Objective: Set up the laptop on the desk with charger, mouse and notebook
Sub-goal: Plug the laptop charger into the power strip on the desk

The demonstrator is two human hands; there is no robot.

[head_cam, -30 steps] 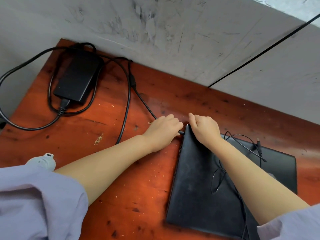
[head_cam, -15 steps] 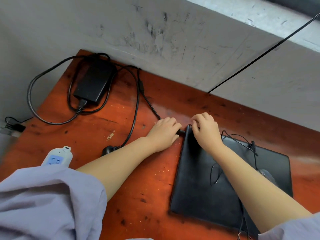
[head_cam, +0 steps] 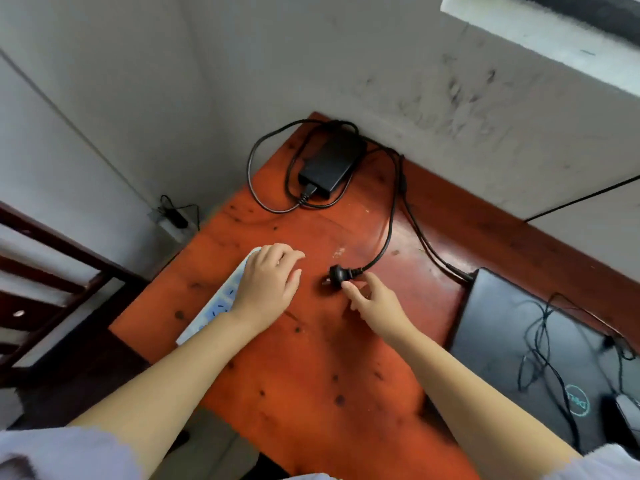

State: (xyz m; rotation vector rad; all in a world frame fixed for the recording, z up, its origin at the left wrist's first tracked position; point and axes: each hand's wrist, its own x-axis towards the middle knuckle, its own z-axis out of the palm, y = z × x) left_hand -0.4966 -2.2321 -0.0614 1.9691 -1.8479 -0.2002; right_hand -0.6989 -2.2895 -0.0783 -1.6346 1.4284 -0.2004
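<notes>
A closed black laptop lies at the desk's right side, with a wired mouse and its thin cable on the lid. The charger brick sits in the far corner, and its lead runs to the laptop's rear left corner. The charger's black wall plug lies on the desk; my right hand pinches its rear end with fingertips. My left hand lies over the far end of a white power strip at the desk's left edge, fingers curled on it. No notebook is in view.
The red wooden desk stands in a wall corner. A wall socket with a plugged cable is left of the desk, below its level. Dark wooden furniture stands at the far left.
Both hands left the laptop's rear corner and moved left. The left now covers the power strip, the right has taken the wall plug. My view swung left.
</notes>
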